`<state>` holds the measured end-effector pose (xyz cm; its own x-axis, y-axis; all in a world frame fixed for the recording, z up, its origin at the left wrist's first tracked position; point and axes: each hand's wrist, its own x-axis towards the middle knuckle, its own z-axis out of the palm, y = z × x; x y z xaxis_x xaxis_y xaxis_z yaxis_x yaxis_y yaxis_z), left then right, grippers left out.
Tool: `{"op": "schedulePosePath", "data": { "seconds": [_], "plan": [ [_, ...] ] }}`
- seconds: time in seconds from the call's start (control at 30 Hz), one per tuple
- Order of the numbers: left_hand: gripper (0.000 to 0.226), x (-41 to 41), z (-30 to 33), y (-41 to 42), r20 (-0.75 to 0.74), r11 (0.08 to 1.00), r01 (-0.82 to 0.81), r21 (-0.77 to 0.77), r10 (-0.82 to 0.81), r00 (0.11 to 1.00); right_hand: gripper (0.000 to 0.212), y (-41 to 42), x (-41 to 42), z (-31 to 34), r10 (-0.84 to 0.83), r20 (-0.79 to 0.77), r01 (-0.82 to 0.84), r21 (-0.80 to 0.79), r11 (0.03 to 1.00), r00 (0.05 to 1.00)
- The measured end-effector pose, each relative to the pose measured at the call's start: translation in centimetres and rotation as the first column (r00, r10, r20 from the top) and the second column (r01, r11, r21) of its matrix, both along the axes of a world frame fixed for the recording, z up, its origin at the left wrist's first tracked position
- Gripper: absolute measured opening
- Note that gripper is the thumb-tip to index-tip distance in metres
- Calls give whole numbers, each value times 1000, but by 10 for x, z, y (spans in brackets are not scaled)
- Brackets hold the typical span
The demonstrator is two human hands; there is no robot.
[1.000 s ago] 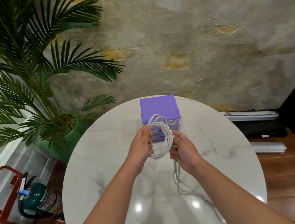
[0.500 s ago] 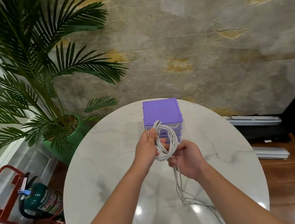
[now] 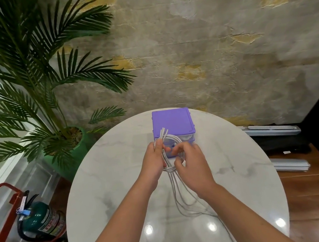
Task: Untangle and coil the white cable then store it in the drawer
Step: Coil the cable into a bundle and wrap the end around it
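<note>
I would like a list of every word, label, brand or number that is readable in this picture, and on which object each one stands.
No text here can be read.
Fire extinguisher: its printed body label is too small and blurred to read.
Blue tag at the extinguisher's neck: no legible writing.
Purple drawer box: no lettering visible.
White cable: no markings visible.

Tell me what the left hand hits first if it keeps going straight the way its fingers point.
Probably the purple drawer unit: the left hand, gripping the white cable, points away toward its front. Depth between them is unclear.
</note>
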<state>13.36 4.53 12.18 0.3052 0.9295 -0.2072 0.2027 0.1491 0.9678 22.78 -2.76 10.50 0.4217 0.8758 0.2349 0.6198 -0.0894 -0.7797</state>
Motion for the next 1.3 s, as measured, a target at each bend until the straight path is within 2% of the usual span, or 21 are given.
{"op": "schedulePosePath", "data": {
  "seconds": [0.1, 0.23, 0.27, 0.37, 0.47, 0.57, 0.6, 0.67, 0.73, 0.9, 1.0, 1.07, 1.13, 1.17, 1.23, 1.3],
  "plan": [
    [31, 3, -2, -2, 34, 1000, 8, 5, -8, 999, 22, 4, 1, 2, -33, 148, 62, -194, 979, 988],
    [32, 2, 0, -6, 195, 997, 38, -66, -25, 980, 29, 5, 3, 3, 72, 207, -6, -304, 953, 976],
    [33, 0, 2, -5, 223, 996, 51, -70, -34, 974, 32, 5, 5, 3, 103, 162, -47, -318, 947, 981],
    [38, -4, 4, 1, 240, 990, 107, -92, -83, 967, 27, 7, 12, -1, 135, -124, -172, -367, 914, 983],
    [41, -9, 3, 2, 211, 981, 164, -101, -140, 968, 17, 11, 15, -6, 134, -224, -202, -320, 926, 965],
    [48, -10, 0, 3, 157, 974, 200, -106, -183, 971, 15, 9, 17, 4, 130, -494, -289, -261, 921, 860],
    [51, -10, 0, 2, 139, 971, 210, -109, -195, 971, 19, 7, 17, 7, 138, -537, -321, -265, 909, 833],
    [51, -10, 0, 0, 126, 966, 230, -116, -215, 968, 25, 7, 16, 8, 160, -504, -337, -282, 898, 848],
    [41, -9, 1, -2, 110, 970, 224, -99, -213, 971, 26, 8, 15, 8, 166, -494, -329, -262, 907, 853],
    [31, -10, -4, 1, 32, 985, 173, 21, -174, 984, 29, 6, 21, 13, 164, -582, -375, -263, 889, 797],
    [30, -14, -5, 4, 27, 984, 174, 29, -175, 984, 27, 4, 31, 20, 134, -712, -439, -263, 859, 689],
    [30, -17, -7, 5, 11, 980, 194, 50, -195, 981, 16, 3, 37, 26, 114, -828, -494, -211, 843, 549],
    [29, -20, -10, 7, -32, 974, 218, 68, -216, 976, 21, 2, 44, 31, 87, -902, -520, -163, 838, 423],
    [29, -21, -11, 6, -59, 971, 230, 73, -226, 972, 27, 3, 48, 32, 71, -915, -519, -161, 840, 397],
    [28, -21, -11, 5, -70, 966, 248, 68, -243, 967, 32, 4, 51, 33, 24, -897, -488, -218, 845, 441],
    [24, -21, -11, 3, -50, 964, 263, 37, -261, 964, 28, 4, 51, 34, 5, -807, -420, -301, 856, 590]
  ]
}}
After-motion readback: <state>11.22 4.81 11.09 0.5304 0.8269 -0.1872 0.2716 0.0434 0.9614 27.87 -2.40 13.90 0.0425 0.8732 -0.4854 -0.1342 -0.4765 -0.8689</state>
